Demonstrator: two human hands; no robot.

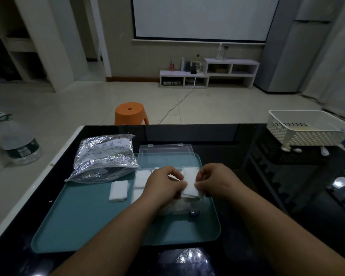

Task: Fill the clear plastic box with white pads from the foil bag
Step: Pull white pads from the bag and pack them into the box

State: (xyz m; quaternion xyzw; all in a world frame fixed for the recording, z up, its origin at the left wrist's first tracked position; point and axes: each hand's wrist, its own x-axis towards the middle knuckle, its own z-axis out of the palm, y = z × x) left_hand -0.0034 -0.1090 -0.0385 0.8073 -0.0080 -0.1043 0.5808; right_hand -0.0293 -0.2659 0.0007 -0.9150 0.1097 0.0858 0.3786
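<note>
Both hands meet over the clear plastic box (179,208) on the teal tray (84,220). My left hand (163,186) and my right hand (217,181) each pinch a side of one white pad (190,186), held just above the box. The box's open lid (165,154) lies flat behind it. More white pads (140,177) lie under my left hand, and a separate white pad (119,190) lies on the tray to the left. The crinkled foil bag (104,158) rests at the tray's back left corner, mouth toward me.
The tray sits on a glossy black table (267,196). A white perforated basket (307,128) stands at the table's back right. An orange stool (130,113) is behind the table, and a large water bottle (18,142) stands on the floor at left.
</note>
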